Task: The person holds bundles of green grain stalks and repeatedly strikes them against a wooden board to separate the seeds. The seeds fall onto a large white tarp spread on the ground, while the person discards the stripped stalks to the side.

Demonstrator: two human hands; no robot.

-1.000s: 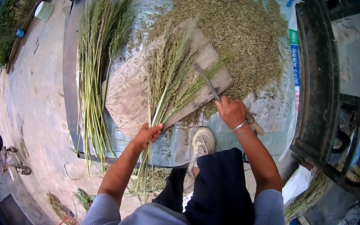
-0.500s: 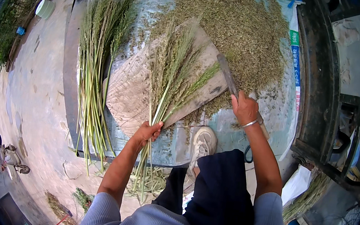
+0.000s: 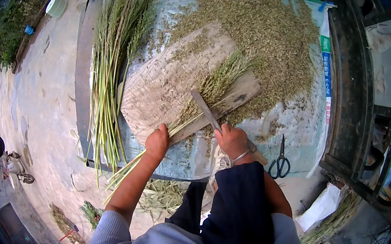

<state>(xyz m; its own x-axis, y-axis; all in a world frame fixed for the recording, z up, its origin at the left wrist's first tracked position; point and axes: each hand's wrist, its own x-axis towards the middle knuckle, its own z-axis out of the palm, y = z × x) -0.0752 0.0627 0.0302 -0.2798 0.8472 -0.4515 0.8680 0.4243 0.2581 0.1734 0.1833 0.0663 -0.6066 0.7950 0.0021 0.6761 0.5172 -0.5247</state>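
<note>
Two things are gripped. The left hand (image 3: 157, 141) is clenched around the bare stems of a bundle of stalks (image 3: 217, 84), whose loose ends trail back past the forearm; its heads slant away to the right over a worn board (image 3: 161, 82). The right hand (image 3: 232, 139) grasps a knife (image 3: 205, 108), the blade crossing the bundle near the base of the heads; whether it touches them I cannot tell. The bundle should be light, with stiff, springy stems and soft heads that likely shed easily, so the bare stems just below them seem the best hold; smooth stems may slide in a loose grip. Scissors (image 3: 279, 166) lie to the right on a pale blue sheet (image 3: 179, 164). Left of the board rests a second bunch (image 3: 114, 60), and beyond it spreads a pile of seeds (image 3: 267, 37).
</note>
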